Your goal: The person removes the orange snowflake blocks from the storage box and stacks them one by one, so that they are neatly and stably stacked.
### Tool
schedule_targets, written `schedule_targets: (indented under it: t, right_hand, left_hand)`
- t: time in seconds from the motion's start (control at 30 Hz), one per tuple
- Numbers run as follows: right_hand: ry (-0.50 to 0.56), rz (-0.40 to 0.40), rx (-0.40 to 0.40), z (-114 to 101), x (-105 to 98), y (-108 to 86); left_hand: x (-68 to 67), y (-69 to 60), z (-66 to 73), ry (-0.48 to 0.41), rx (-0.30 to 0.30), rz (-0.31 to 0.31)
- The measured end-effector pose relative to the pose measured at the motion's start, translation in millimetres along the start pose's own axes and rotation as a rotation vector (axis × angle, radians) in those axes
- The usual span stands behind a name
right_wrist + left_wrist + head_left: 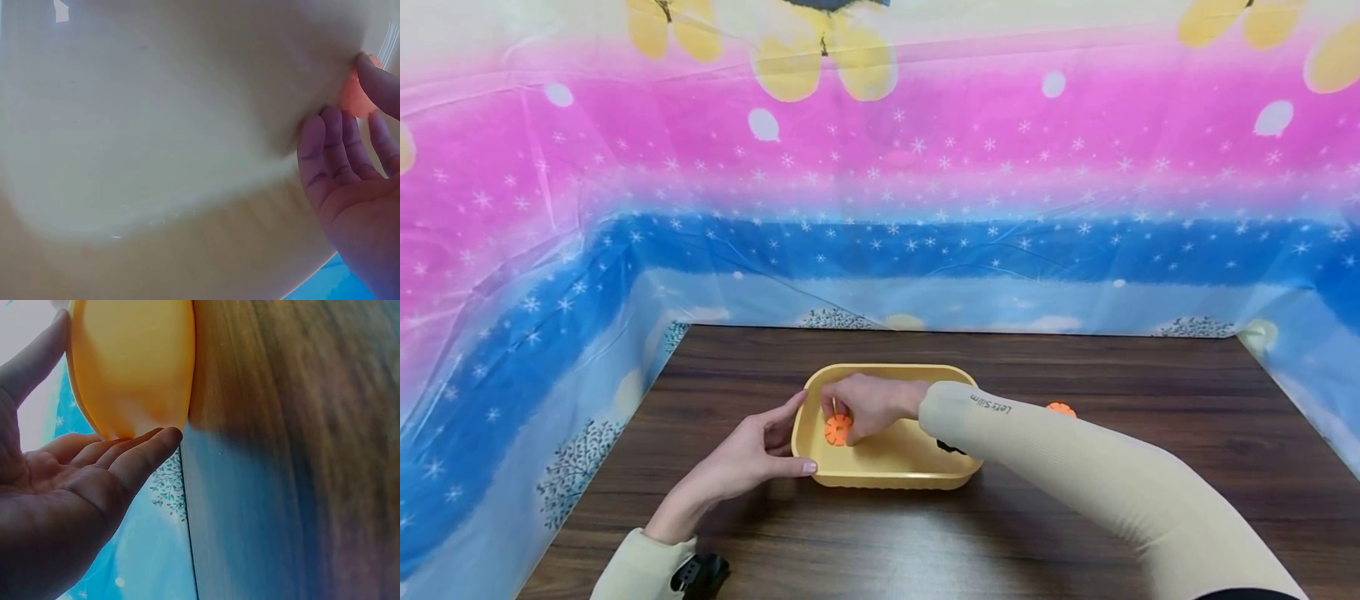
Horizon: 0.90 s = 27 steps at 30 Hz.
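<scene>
A yellow plastic bin (917,478) with rounded corners rests on the table. My left hand (743,454) is at its left end, thumb on the near rim and fingers against the outer wall; in the left wrist view the fingers of that hand (94,469) look nearly straight. Inside the bin, at the left, my right hand (868,404) pinches an orange notched disc (838,430). The right wrist view shows this disc (357,95) between thumb and index finger, partly covered by the thumb, with the other fingers (334,140) bent beside it.
Another orange notched disc (1062,409) lies on the dark wooden table (737,358), right of the bin and partly hidden behind my right sleeve (1060,458). A patterned cloth (925,250) hangs along the table's back and left sides.
</scene>
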State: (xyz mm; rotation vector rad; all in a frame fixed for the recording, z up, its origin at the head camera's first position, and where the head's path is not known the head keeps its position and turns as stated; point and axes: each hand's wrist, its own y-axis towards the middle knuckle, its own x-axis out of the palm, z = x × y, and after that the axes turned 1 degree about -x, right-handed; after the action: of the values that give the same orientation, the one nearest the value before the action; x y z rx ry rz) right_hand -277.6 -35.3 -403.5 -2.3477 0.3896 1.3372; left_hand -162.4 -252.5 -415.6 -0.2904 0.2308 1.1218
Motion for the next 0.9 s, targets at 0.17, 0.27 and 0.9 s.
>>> schedule_targets:
  t: [0.17,0.27,0.9]
  right_hand:
    - [0.05,-0.021,0.01,0.8,0.3,-2.3]
    - [0.057,-0.029,0.002,1.5,-0.2,-2.7]
    - [0.033,-0.01,-0.015,0.8,-3.0,-4.6]
  left_hand:
    - [0.4,0.2,2.1,0.02,-0.013,0.004]
    - [0.6,0.5,2.8,0.021,-0.013,0.004]
    - [0.4,-0.4,4.2,0.009,-0.019,0.011]
